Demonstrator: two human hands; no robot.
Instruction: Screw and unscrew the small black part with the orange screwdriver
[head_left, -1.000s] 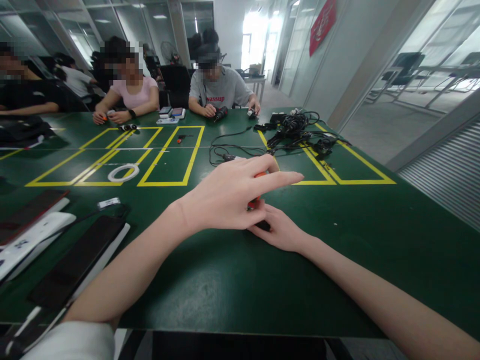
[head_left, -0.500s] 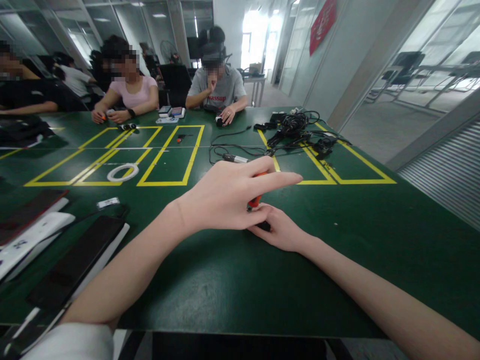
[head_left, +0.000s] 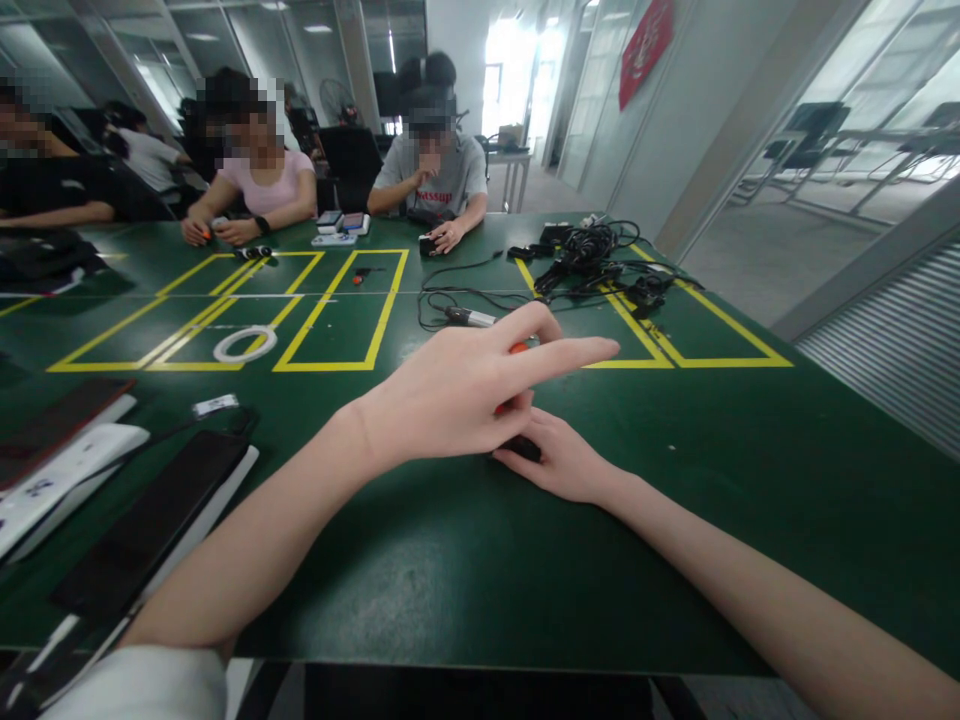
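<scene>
My left hand [head_left: 457, 390] is raised over the green table [head_left: 465, 580], back of the hand toward me. Its index finger points out to the right while the thumb and other fingers curl around a small orange-red object [head_left: 519, 349], mostly hidden behind them, so its kind does not show. Just below and to the right, my right hand [head_left: 562, 455] rests low at the tabletop. Its fingers close on a small black object [head_left: 523, 447], partly covered by my left hand. The orange-red object sits right above the black one; whether they touch is hidden.
A white tape roll [head_left: 245, 345] lies ahead on the left among yellow tape outlines. Black cables [head_left: 581, 255] are heaped at the far right. A black phone-like slab [head_left: 161, 520] and a white power strip [head_left: 67, 470] lie near left. Several people sit across the table.
My left hand has shifted slightly, its index finger reaching a little farther right and up. Less of the orange-red object shows. My right hand stays nearly in place.
</scene>
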